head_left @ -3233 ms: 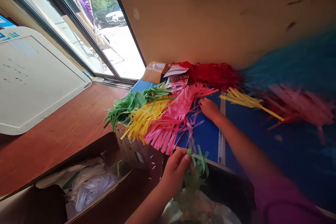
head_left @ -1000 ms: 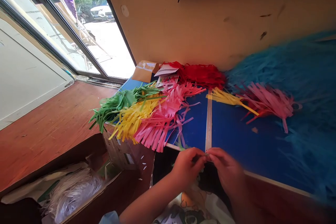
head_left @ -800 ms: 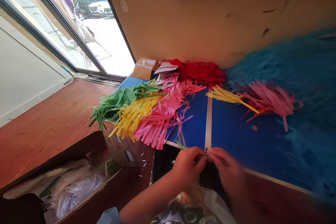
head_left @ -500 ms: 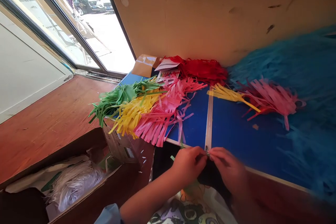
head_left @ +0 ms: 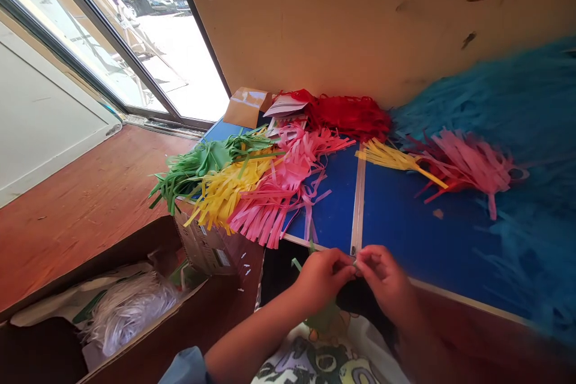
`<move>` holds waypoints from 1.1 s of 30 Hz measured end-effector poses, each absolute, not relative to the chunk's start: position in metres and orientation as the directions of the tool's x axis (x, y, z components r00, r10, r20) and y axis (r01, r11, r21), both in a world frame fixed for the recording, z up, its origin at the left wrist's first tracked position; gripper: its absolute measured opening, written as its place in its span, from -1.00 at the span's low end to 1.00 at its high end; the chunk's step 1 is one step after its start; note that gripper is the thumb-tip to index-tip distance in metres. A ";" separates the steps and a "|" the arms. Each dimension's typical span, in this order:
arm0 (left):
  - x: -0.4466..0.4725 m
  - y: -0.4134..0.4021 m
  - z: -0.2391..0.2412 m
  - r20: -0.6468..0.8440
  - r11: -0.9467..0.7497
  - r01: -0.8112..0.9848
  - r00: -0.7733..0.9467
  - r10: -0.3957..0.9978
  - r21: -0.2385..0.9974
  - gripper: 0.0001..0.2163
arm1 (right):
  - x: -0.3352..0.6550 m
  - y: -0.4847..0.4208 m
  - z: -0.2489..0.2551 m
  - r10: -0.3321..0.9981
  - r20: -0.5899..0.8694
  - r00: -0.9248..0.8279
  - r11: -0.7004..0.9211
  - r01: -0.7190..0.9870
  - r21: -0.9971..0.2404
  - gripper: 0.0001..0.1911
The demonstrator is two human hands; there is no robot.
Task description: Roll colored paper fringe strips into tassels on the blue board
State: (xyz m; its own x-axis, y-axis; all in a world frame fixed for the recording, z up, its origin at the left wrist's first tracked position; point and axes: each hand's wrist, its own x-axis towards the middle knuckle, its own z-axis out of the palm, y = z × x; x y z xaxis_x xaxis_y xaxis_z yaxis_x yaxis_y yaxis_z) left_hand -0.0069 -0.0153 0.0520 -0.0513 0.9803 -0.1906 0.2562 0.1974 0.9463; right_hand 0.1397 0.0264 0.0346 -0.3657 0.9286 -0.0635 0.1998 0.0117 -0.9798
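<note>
My left hand (head_left: 321,279) and my right hand (head_left: 382,279) meet fingertip to fingertip at the near edge of the blue board (head_left: 391,216). Both pinch a green paper fringe piece (head_left: 324,315), whose strips hang below my left hand; one strip end pokes up beside it. Just beyond my hands lie fringed paper bundles: green (head_left: 198,165), yellow (head_left: 225,192) and pink (head_left: 279,192), overlapping in a row. Further right lie a second yellow bundle (head_left: 396,159) and a second pink bundle (head_left: 468,162).
A red fringe pile (head_left: 348,114) and a brown envelope (head_left: 247,107) lie against the wall. A blue fringe heap (head_left: 504,108) fills the right. An open cardboard box (head_left: 135,306) with white shredded material stands at lower left on the wooden floor (head_left: 76,204). A window is at upper left.
My right hand left the pink bundle and came back to my left hand at the board's edge. Over the last second both hands stay pinched together there, with small finger movements.
</note>
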 end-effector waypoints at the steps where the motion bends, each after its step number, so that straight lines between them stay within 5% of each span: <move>1: -0.007 -0.015 0.050 -0.221 0.226 0.177 -0.047 0.974 0.958 -0.89 | 0.139 0.026 0.034 0.932 -0.059 -0.357 0.005 0.175 -0.984 -0.77; 5: -0.009 -0.014 0.046 -0.331 0.333 -0.078 0.030 0.943 0.940 -0.80 | 0.139 0.029 0.031 0.945 0.016 -0.326 0.050 0.094 -0.994 -0.81; 9: -0.010 -0.015 0.049 -0.310 0.316 -0.108 0.070 0.948 0.943 -0.75 | 0.141 0.030 0.031 0.947 0.015 -0.321 0.049 0.099 -0.994 -0.81; 20: -0.012 -0.017 0.054 -0.100 0.092 0.294 0.013 0.995 0.951 -0.80 | 0.148 0.035 0.033 0.877 -0.146 -0.457 -0.089 0.145 -0.985 -0.78; 29: -0.008 -0.004 0.070 -0.093 -0.016 0.506 0.191 0.977 0.863 -0.80 | 0.163 0.033 0.053 0.894 0.016 -0.448 0.163 0.292 -0.942 -0.81; 33: 0.001 0.000 0.070 -0.120 -0.037 0.632 0.203 0.972 0.774 -0.86 | 0.170 0.032 0.057 0.944 0.038 -0.329 0.146 0.311 -0.939 -0.79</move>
State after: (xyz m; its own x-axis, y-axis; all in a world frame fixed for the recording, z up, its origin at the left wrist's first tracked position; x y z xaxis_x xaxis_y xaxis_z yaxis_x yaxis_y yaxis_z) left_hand 0.0006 -0.0002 0.0701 0.2031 0.9718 -0.1196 0.6324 -0.0369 0.7738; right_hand 0.1702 0.0320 0.0569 -0.3288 0.9436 0.0383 0.3110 0.1465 -0.9390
